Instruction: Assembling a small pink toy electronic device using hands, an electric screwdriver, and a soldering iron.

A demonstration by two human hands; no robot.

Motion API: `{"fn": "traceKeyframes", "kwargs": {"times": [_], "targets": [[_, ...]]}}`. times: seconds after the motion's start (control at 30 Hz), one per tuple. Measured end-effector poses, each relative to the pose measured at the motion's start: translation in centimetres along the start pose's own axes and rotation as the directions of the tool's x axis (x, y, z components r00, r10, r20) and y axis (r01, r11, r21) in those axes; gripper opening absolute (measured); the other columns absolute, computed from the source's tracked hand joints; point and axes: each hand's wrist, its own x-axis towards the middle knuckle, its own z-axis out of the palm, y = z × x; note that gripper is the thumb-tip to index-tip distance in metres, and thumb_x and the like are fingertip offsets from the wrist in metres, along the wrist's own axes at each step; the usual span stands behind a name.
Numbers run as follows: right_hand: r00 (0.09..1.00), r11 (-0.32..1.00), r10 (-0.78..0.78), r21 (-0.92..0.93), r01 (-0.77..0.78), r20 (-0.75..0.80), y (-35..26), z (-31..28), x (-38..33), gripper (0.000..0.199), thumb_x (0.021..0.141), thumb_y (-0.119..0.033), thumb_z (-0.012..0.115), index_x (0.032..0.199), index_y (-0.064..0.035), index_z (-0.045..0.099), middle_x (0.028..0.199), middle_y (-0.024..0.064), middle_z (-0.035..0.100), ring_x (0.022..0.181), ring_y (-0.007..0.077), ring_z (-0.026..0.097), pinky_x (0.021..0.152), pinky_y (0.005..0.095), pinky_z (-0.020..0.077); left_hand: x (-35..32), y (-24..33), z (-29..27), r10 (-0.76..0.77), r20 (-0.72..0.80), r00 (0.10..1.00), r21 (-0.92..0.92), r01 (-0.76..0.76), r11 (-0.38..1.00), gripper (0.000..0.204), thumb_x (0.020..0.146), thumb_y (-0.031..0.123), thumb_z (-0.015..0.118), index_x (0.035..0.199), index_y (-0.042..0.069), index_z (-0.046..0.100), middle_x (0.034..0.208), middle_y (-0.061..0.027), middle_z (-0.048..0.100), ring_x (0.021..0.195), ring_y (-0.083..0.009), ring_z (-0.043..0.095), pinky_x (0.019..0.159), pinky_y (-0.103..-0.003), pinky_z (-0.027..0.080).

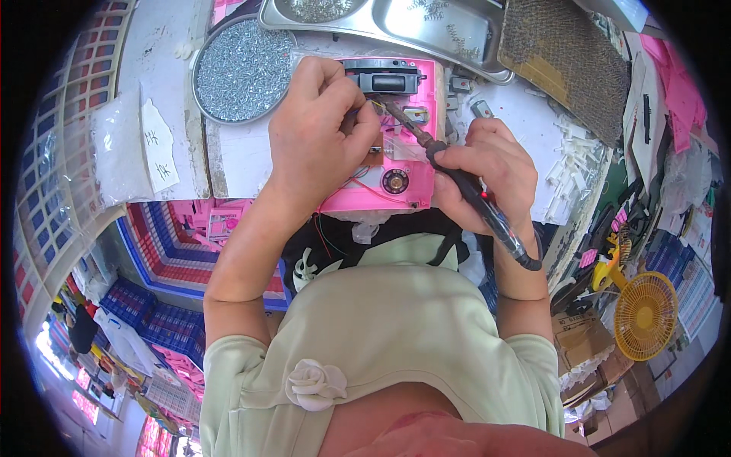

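Observation:
A pink plastic housing lies before me, with a black moulded part across its far end. Inside it are a small round speaker, a brown circuit board and thin red wires. My left hand is over the housing's left side, thumb and fingers pinched together; what they hold is hidden. My right hand grips a soldering iron by its black handle, near the right edge. The iron's tip points far and left, close to my left fingertips; whether it touches anything cannot be made out.
A round tray of screws stands at the far left, a divided metal tray at the back. Small motors, white plastic pieces and a brown textured board lie to the right. A yellow fan is lower right.

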Motion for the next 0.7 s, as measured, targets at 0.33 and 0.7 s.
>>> {"fn": "traceKeyframes", "kwargs": {"times": [0.33, 0.7], "targets": [[0.999, 0.999, 0.026, 0.037, -0.025, -0.027, -0.8, -1.3, -0.5, 0.03, 0.069, -0.001, 0.077, 0.096, -0.0047, 0.068, 0.062, 0.0043, 0.056, 0.052, 0.0233, 0.051, 0.065, 0.0361, 0.0502, -0.1, 0.1, 0.1, -0.005, -0.01, 1.0, 0.018, 0.005, 1.0, 0.012, 0.073, 0.003, 0.075, 0.075, 0.004, 0.063, 0.092, -0.0078, 0.055, 0.068, -0.0222, 0.062, 0.058, -0.035, 0.052], [0.998, 0.998, 0.044, 0.044, -0.042, -0.048, -1.2, -2.8, -0.6, 0.027, 0.072, -0.001, 0.075, 0.098, -0.0038, 0.067, 0.06, 0.0042, 0.053, 0.052, 0.0229, 0.051, 0.067, 0.0384, 0.0509, -0.2, 0.1, 0.0, -0.01, 0.001, 1.0, 0.02, 0.01, 1.0, 0.013, 0.074, 0.003, 0.075, 0.077, 0.002, 0.063, 0.097, -0.0097, 0.056, 0.068, -0.0214, 0.063, 0.059, -0.034, 0.053]]}}
